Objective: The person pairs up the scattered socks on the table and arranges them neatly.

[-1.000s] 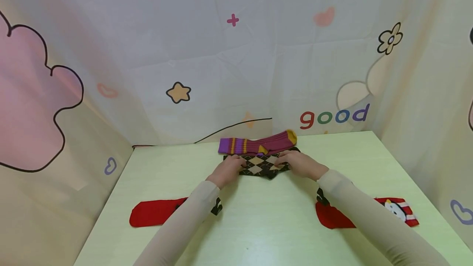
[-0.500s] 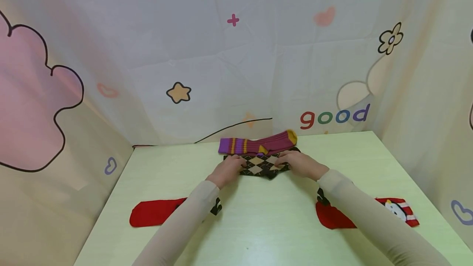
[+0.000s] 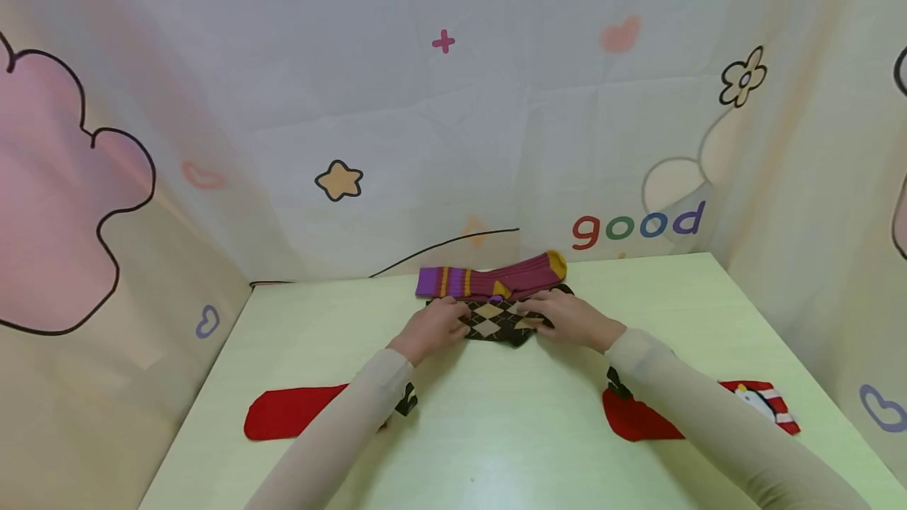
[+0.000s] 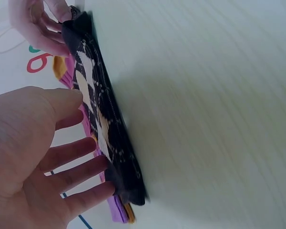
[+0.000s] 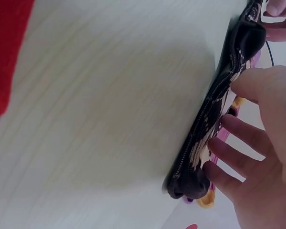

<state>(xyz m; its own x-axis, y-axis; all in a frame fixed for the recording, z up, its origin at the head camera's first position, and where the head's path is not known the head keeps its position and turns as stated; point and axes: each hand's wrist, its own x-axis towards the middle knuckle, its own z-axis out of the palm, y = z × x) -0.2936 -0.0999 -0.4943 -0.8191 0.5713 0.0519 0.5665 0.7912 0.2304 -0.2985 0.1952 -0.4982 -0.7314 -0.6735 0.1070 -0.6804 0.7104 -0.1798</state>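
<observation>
A black and tan argyle sock (image 3: 489,320) lies flat across the back of the table. My left hand (image 3: 432,327) touches its left end; in the left wrist view the fingers (image 4: 81,169) are loosely extended over the cloth. At the other end, my right hand (image 3: 570,319) rests on the sock with fingers spread, and in the right wrist view its fingertips (image 5: 219,148) touch the fabric without curling round it. Just behind lies a maroon and purple sock (image 3: 520,278) with a yellow toe and heel, close against the argyle one.
One red sock (image 3: 283,413) lies at the left, partly under the left sleeve. Another red sock (image 3: 634,419) with a penguin and striped cuff (image 3: 782,409) lies at the right, crossed by the right sleeve. A printed curtain (image 3: 439,116) stands behind the table (image 3: 489,439).
Both hands stay at the argyle sock. The right fingers have spread apart and loosened a little. The socks have hardly moved; the head view has shifted slightly.
</observation>
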